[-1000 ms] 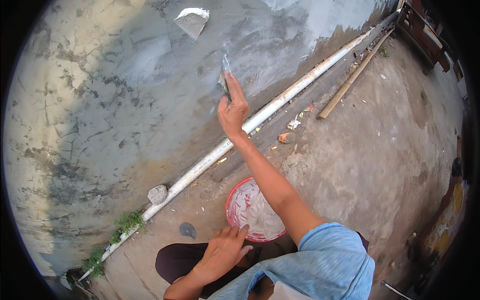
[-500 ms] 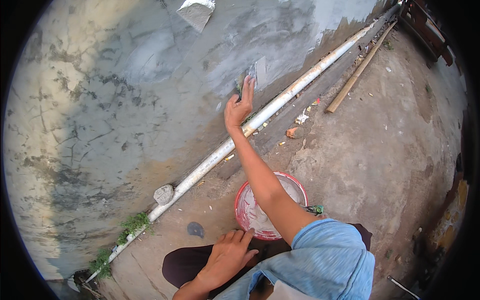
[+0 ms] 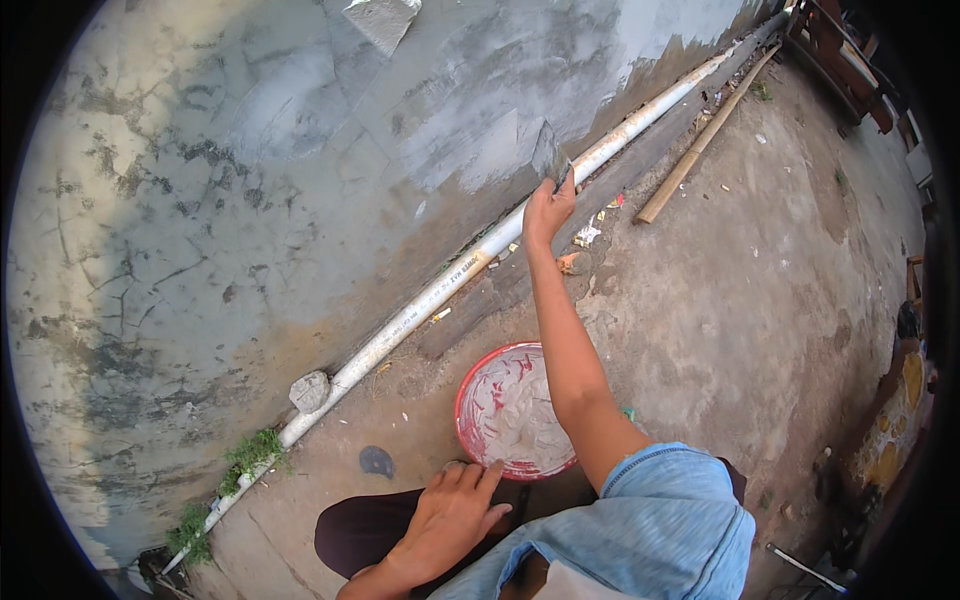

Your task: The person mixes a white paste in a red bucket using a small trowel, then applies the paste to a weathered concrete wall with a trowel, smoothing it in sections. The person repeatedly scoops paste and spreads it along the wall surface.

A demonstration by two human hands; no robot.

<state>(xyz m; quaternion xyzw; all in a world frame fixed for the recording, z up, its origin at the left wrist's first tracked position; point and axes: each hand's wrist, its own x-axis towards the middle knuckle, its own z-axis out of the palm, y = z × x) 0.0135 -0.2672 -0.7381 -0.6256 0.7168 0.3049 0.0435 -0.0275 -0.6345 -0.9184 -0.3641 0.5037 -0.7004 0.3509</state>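
At the foot of the grey wall (image 3: 300, 200), in the head view, the right hand (image 3: 550, 206) is above the white pipe (image 3: 400, 325), its fingers clamped on a flat-bladed scraper (image 3: 547, 152) whose blade stands up near the wall, though contact cannot be told. Below, the left hand (image 3: 452, 515) grips nothing, its fingers loosely side by side and thumb apart, index fingertip at the rim of the red basin (image 3: 459, 415), which holds pale paste (image 3: 530, 425).

basin (image 3: 463, 390): partly behind right arm (image 3: 577, 370) | pale wedge (image 3: 384, 22): top cut off
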